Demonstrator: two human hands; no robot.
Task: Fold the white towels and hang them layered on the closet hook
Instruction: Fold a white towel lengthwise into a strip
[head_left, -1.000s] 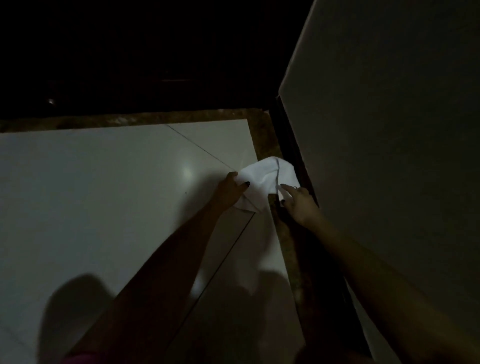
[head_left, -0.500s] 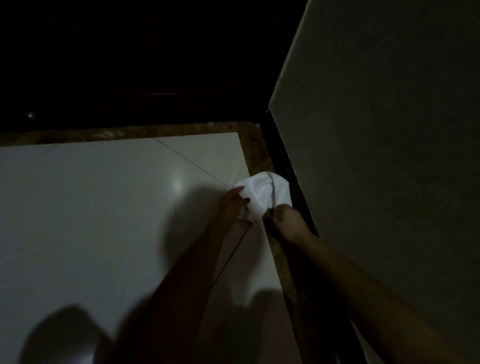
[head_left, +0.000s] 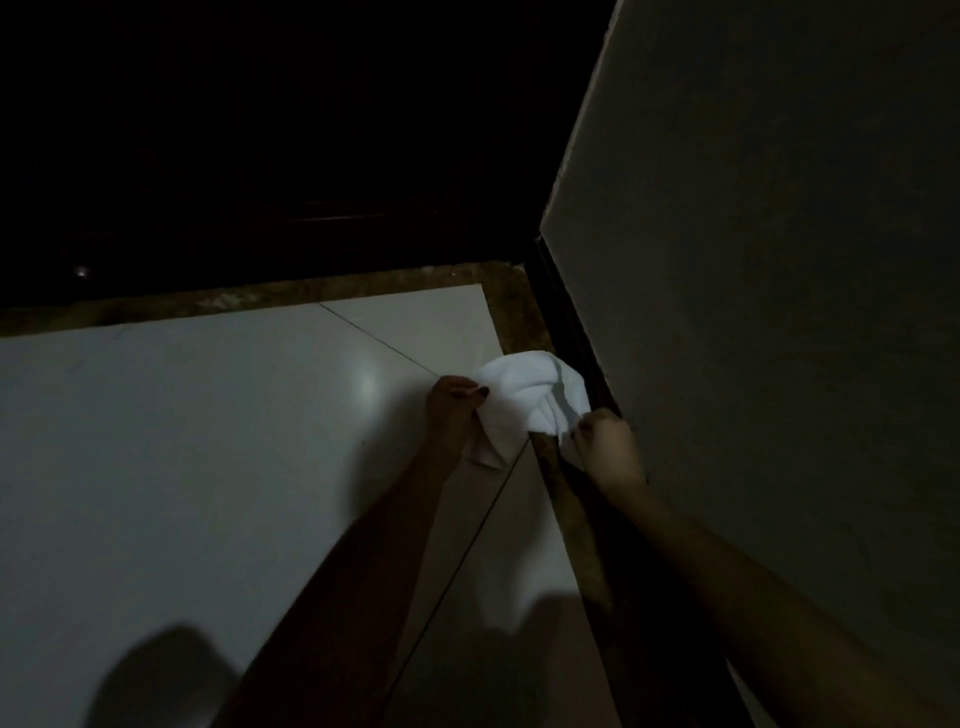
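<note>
White towel (head_left: 524, 389) is held bunched over the tiled floor (head_left: 208, 441), its left edge gripped in the curled fingers of the left hand (head_left: 452, 410) and its right edge pinched by the right hand (head_left: 605, 447). Cloth is judged light, soft and limp, so two corners should be taken to spread it. Beyond, beside the wall (head_left: 753, 260), no hook can be made out in the dark.

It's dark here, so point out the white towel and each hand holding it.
white towel (head_left: 522, 382), head view, bunched upper fold.
left hand (head_left: 451, 410), head view, back of hand.
right hand (head_left: 605, 449), head view, back of hand.
</note>
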